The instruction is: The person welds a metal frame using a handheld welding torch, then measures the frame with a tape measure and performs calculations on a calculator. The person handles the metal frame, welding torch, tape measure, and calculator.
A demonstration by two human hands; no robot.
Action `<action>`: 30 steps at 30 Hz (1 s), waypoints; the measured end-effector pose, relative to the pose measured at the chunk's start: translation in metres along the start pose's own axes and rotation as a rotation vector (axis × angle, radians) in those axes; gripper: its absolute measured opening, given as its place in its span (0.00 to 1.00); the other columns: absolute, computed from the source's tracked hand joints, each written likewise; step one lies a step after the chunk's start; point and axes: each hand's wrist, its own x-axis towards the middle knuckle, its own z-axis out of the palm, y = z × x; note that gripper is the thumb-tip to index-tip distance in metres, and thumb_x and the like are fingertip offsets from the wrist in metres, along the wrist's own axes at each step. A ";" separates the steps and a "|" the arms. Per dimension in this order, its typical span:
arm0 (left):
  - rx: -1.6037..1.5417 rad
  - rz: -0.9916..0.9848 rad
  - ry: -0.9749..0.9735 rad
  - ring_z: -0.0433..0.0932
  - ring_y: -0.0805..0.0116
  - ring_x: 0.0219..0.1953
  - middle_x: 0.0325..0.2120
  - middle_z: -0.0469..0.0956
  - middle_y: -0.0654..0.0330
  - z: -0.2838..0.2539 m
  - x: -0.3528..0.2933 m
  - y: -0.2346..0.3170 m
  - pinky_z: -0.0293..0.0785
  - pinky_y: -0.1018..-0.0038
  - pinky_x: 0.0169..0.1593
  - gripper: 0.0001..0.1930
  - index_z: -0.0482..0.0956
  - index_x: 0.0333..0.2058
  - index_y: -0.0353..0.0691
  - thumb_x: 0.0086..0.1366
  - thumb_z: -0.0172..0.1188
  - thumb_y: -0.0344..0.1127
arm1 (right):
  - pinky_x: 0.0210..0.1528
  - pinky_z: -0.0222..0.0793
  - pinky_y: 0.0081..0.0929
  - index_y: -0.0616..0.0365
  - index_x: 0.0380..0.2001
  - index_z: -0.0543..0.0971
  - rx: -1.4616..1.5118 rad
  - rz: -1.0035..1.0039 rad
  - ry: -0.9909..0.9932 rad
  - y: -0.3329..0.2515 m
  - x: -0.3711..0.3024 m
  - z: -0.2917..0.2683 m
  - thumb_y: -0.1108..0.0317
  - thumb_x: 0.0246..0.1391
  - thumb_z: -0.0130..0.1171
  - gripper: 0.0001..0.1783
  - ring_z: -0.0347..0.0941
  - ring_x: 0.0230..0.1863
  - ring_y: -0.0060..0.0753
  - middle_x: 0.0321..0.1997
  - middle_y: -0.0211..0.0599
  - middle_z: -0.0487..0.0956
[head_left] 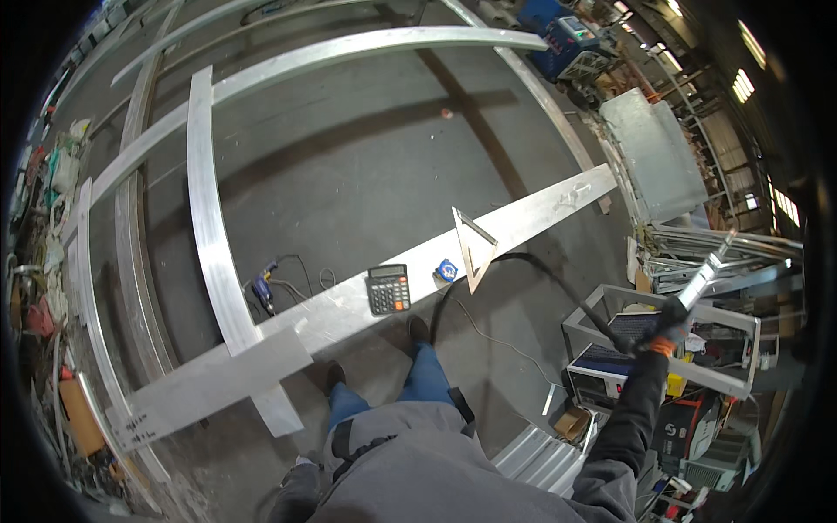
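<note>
My right hand (671, 329), in a dark glove with an orange cuff, is closed around a welding torch (703, 281) held out to the right. Its silver nozzle points up and away, and a thick black cable (558, 277) loops back from it toward the beam. Low by my side hangs my left hand (302, 462), mostly hidden, its fingers not clear. Across the front lies a wide metal beam (340, 305). On it rest a black calculator (388, 289), a blue tape measure (446, 270) and a triangular set square (473, 253).
Long metal bars (209, 200) form a frame over the grey floor (349, 166). A power drill (263, 289) with a cord lies beyond the beam. At right stand a grey metal frame (741, 370), equipment boxes (689, 427) and stacked profiles; a blue machine (562, 39) is farther back.
</note>
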 end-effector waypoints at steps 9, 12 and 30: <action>-0.273 -0.181 0.096 0.75 0.56 0.64 0.60 0.78 0.52 0.167 -0.159 0.053 0.70 0.59 0.64 0.27 0.80 0.58 0.41 0.73 0.52 0.55 | 0.51 0.76 0.32 0.60 0.52 0.81 -0.146 0.366 -0.548 0.098 0.025 0.444 0.60 0.54 0.74 0.25 0.80 0.46 0.37 0.48 0.44 0.85; -0.324 -0.227 0.117 0.76 0.56 0.63 0.59 0.79 0.52 0.197 -0.198 0.074 0.71 0.59 0.63 0.27 0.80 0.57 0.41 0.72 0.53 0.55 | 0.56 0.75 0.50 0.58 0.51 0.80 -0.666 0.075 -0.646 0.115 0.014 0.519 0.41 0.48 0.75 0.37 0.78 0.55 0.64 0.50 0.57 0.83; -0.510 -0.236 0.164 0.80 0.56 0.59 0.53 0.83 0.53 0.265 -0.197 0.115 0.74 0.60 0.59 0.24 0.85 0.53 0.44 0.69 0.56 0.54 | 0.54 0.78 0.42 0.52 0.44 0.86 -0.718 0.021 -1.089 0.052 -0.154 0.536 0.45 0.58 0.70 0.23 0.83 0.53 0.49 0.46 0.44 0.87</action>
